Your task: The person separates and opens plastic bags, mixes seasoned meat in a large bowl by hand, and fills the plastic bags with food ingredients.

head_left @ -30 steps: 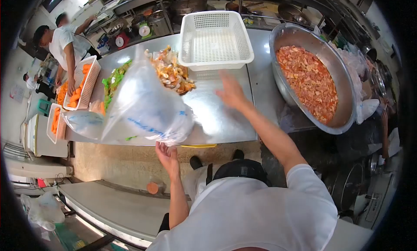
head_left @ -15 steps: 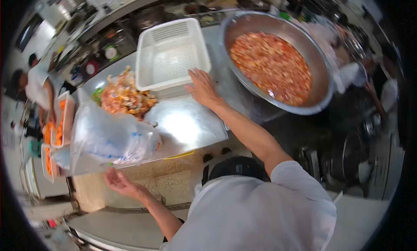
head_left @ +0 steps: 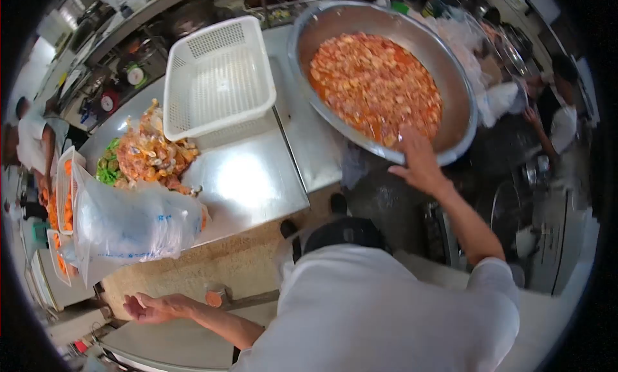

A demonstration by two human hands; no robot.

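My right hand [head_left: 421, 163] reaches over the near rim of a large metal bowl [head_left: 467, 118], thumb apart from the fingers; whether it touches the rim is unclear. Diced raw meat [head_left: 380, 82] in reddish liquid fills the bowl's bottom. Down at the left, my left hand [head_left: 154, 306] is held off the table's front edge, fingers loosely bent and nothing in them. Beyond the bowl's left side stands a white perforated basket [head_left: 219, 76] with nothing visible inside. A pile of raw meat and bony scraps [head_left: 151, 147] lies beside the basket.
A clear plastic bag [head_left: 138, 217] spreads over the left end of the steel table [head_left: 241, 182]. Trays of orange pieces [head_left: 64, 198] stand at the far left, near a person in white [head_left: 35, 137]. Another person [head_left: 563, 114] is at the right. Two scales sit behind.
My right hand has left the white basket's near corner and moved right to the metal bowl's rim. My left hand has dropped lower, away from the plastic bag. The view has shifted right.
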